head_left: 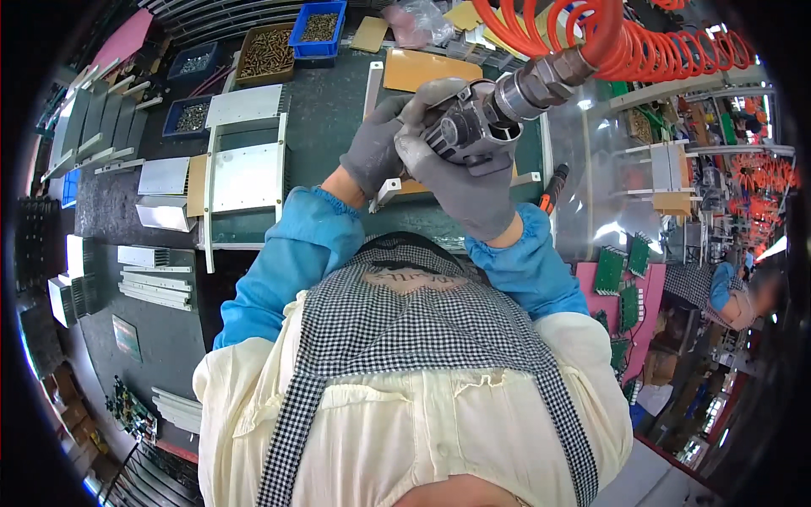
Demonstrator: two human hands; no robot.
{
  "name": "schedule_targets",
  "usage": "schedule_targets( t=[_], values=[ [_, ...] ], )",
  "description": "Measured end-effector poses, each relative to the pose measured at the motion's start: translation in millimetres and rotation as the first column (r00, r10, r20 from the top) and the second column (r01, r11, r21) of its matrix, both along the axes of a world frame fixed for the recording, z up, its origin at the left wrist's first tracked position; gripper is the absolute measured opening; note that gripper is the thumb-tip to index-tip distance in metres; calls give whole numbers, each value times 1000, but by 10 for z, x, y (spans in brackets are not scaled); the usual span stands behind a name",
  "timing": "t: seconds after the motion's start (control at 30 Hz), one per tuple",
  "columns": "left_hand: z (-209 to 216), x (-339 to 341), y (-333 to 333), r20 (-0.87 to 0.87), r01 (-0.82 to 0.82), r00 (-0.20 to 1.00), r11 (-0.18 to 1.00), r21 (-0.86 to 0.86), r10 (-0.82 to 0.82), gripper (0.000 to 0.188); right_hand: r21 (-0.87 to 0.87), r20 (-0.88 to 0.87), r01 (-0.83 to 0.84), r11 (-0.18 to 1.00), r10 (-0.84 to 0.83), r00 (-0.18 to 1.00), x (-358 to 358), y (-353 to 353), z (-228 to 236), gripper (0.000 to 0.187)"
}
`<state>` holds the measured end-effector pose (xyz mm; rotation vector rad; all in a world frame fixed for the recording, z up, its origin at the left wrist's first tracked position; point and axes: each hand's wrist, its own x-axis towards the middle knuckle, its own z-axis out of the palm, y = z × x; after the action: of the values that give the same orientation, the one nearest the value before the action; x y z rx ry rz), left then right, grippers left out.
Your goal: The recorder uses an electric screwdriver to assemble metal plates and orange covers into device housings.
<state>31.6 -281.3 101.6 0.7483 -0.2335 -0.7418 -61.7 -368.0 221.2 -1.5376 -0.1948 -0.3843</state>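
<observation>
Now L hand [376, 148] and R hand [469, 190] are grasping the grey air tool [460, 131], fingers curling round it, over the green bench [325, 110], near-left of the red hose [601, 29], apparently adjusting it, next move prob. calling for steady grip w/ hose clear.

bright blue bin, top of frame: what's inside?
The blue bin holds a heap of small brass-coloured metal pieces. Only the top layer shows; anything beneath is covered.

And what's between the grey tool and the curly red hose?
A metal coupling. In the head view it sits right between them, with the grey tool at its lower-left end and the curly red hose at its upper-right end.
</observation>
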Motion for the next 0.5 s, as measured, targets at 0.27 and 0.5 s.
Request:
schedule_targets(
  t=[0.27, 0.5],
  values=[
    [175, -56, 17, 52, -48, 998, 996, 76, 44, 28, -72, 192, -17, 997, 31, 981, -21, -17, 341, 39],
    [343, -67, 55, -98, 46, 995, 986, 158, -31, 32, 296, 367, 208, 932, -312, 877, 50, -303, 614, 37]
  ],
)
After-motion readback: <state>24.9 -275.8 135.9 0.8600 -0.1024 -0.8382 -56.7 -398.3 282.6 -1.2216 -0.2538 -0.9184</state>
